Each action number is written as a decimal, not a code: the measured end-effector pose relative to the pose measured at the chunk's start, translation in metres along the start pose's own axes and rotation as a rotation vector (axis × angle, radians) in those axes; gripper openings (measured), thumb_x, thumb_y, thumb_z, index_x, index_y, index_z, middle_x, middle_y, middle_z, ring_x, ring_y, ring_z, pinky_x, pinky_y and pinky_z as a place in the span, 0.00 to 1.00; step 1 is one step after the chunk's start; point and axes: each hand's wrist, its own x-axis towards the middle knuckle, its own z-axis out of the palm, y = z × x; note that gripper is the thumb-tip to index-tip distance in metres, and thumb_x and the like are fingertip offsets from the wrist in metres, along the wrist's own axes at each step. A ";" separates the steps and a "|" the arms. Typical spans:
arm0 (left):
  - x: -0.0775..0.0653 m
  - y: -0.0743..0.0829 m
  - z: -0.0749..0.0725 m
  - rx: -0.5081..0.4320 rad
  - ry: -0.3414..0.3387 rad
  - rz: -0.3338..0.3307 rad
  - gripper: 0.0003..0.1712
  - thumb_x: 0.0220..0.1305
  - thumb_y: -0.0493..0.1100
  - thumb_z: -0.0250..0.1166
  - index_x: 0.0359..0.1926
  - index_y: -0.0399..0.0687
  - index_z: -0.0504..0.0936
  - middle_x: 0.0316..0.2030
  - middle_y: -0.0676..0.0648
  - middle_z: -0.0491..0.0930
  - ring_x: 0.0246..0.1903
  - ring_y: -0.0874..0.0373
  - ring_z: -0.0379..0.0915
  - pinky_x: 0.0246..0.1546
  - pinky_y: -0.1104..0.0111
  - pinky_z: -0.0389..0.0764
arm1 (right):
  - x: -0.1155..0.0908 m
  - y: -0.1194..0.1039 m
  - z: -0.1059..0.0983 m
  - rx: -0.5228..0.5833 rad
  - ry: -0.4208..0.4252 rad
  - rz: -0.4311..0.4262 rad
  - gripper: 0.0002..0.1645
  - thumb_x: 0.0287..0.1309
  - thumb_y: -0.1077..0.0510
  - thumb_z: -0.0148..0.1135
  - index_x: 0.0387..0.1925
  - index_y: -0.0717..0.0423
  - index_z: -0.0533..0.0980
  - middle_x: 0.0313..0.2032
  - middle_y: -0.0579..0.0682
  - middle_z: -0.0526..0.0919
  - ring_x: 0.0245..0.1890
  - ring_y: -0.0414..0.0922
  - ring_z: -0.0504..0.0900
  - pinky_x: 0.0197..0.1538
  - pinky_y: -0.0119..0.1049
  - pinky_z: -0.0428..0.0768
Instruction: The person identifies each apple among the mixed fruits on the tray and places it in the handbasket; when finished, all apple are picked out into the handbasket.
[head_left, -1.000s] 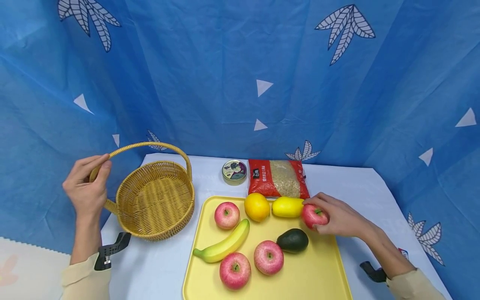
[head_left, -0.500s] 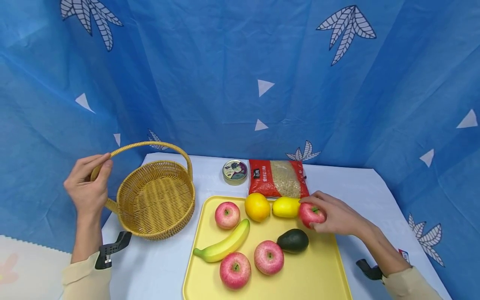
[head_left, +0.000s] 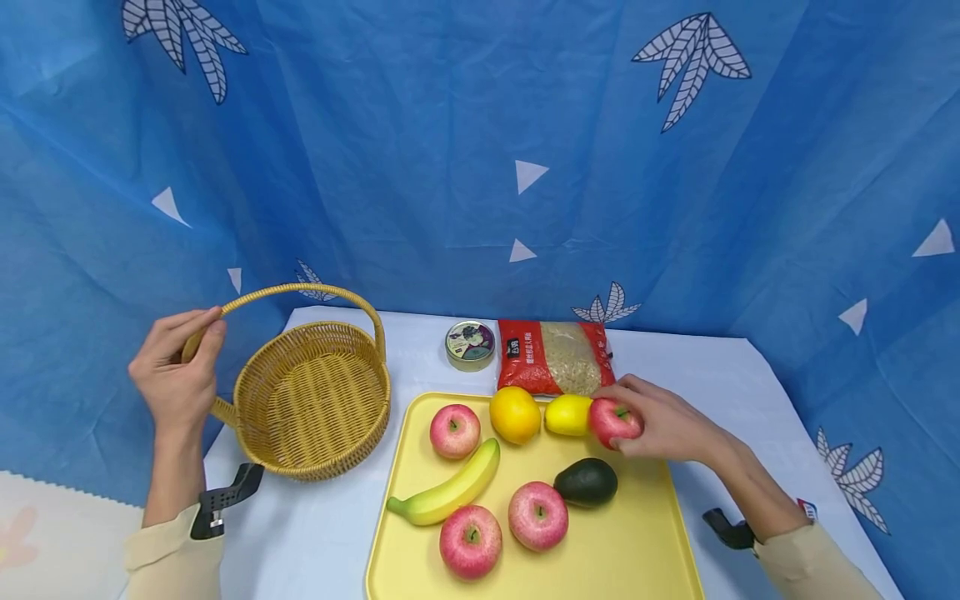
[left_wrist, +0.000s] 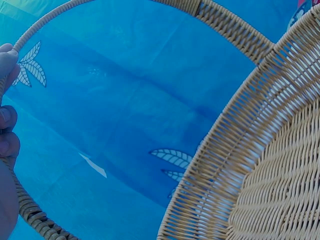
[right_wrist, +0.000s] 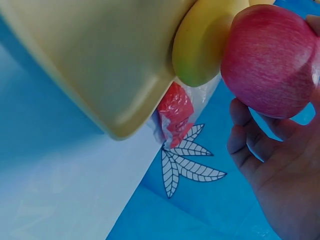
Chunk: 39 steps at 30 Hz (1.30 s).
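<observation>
My left hand (head_left: 177,367) grips the arched handle (head_left: 322,289) of a round wicker basket (head_left: 375,408), with its curled fingers also seen at the left edge of the left wrist view. Nothing lies inside the basket. A red apple (head_left: 615,423) is pinched between the thumb and fingers of my right hand (head_left: 667,425), over the back right of a yellow tray (head_left: 630,550). In the head view this apple overlaps the right end of a yellow mango-like fruit (head_left: 567,415). The right wrist view shows the apple (right_wrist: 270,60) large, above the bent fingers.
On the tray lie an orange (head_left: 514,414), a banana (head_left: 450,487), a dark green avocado (head_left: 586,482) and three more apples, one (head_left: 454,431) at the back left. Behind it stand a round tin (head_left: 469,346) and a red bag of pasta (head_left: 555,357), before a blue curtain (head_left: 420,167).
My right hand has shifted left with the apple, covering more of the yellow fruit's right end. The left hand and the basket stay in place.
</observation>
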 end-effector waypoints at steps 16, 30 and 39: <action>-0.002 -0.002 -0.003 0.005 -0.005 0.001 0.10 0.59 0.24 0.69 0.42 0.27 0.87 0.39 0.40 0.85 0.35 0.64 0.79 0.34 0.81 0.75 | 0.012 -0.003 0.001 0.016 0.006 -0.045 0.38 0.45 0.46 0.77 0.61 0.35 0.75 0.49 0.37 0.74 0.42 0.39 0.75 0.36 0.31 0.80; 0.001 0.000 0.001 -0.025 0.000 -0.002 0.10 0.58 0.23 0.68 0.42 0.27 0.87 0.38 0.39 0.85 0.34 0.64 0.79 0.34 0.80 0.75 | 0.022 -0.012 -0.003 0.026 0.018 -0.058 0.38 0.45 0.45 0.77 0.62 0.36 0.76 0.52 0.41 0.74 0.45 0.41 0.76 0.37 0.34 0.81; 0.000 0.001 0.000 -0.011 -0.002 -0.006 0.10 0.58 0.24 0.68 0.42 0.27 0.87 0.38 0.40 0.85 0.35 0.64 0.79 0.35 0.80 0.76 | 0.028 -0.015 -0.004 0.022 0.024 -0.081 0.38 0.46 0.45 0.76 0.62 0.34 0.75 0.51 0.40 0.74 0.43 0.41 0.76 0.38 0.34 0.80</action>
